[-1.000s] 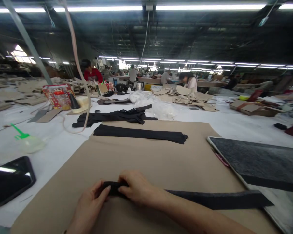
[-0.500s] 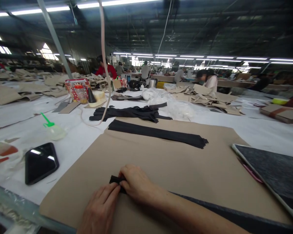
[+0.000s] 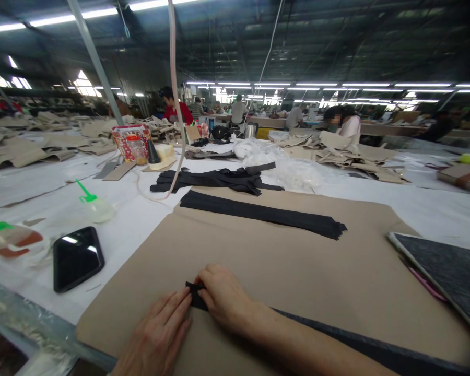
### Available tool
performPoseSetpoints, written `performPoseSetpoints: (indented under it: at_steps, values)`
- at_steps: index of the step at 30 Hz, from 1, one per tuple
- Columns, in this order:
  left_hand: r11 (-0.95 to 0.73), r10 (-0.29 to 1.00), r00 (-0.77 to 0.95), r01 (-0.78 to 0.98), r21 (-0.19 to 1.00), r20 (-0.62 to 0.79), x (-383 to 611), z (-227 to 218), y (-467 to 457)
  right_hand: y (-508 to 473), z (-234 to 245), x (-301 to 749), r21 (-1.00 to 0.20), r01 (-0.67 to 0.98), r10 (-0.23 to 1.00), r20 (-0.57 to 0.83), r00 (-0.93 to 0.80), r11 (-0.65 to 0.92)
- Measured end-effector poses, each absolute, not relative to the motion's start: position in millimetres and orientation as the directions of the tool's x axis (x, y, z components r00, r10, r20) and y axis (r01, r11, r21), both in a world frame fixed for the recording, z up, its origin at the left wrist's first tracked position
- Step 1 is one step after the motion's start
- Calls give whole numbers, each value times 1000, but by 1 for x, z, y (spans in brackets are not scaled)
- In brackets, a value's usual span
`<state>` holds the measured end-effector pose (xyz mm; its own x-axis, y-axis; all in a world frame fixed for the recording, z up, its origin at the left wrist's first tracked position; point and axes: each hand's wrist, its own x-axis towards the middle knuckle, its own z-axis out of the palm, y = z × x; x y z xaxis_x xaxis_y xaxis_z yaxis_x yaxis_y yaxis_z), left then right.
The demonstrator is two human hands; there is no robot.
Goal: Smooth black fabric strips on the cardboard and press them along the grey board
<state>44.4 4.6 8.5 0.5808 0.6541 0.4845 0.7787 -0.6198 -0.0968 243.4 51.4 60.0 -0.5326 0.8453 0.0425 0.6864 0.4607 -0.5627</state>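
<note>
Right hand (image 3: pixel 223 300) pinches the end of the black fabric strip (image 3: pixel 196 295) lying on the cardboard sheet (image 3: pixel 282 261) on the bench (image 3: pixel 141 219); left hand (image 3: pixel 160 334) is flat and released, fingertips (image 3: pixel 182 308) just touching that same end.

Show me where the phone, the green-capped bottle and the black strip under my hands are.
phone (image 3: pixel 78 258), head view, middle of its dark screen.
green-capped bottle (image 3: pixel 100 210), head view, on its clear body.
black strip (image 3: pixel 196 296), head view, on its exposed left end.
</note>
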Motion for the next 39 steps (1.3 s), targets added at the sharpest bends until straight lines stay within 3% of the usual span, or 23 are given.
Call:
performPoseSetpoints:
  at_steps: [12,26,32,39]
  values:
    - [-606,679,565,792,-77,468,43,12,5,47,45,247,-550,620,802,168,-574,559]
    - [-603,712,540,797,-2,449,41,16,5,37,48,247,-227,659,697,213,-685,717]
    - [-567,758,500,822,45,419,30,15,9,36,47,245,-179,652,676,208,-707,737]
    - [-572,750,518,820,9,411,24,14,10,35,52,241,-173,676,698,180,-693,716]
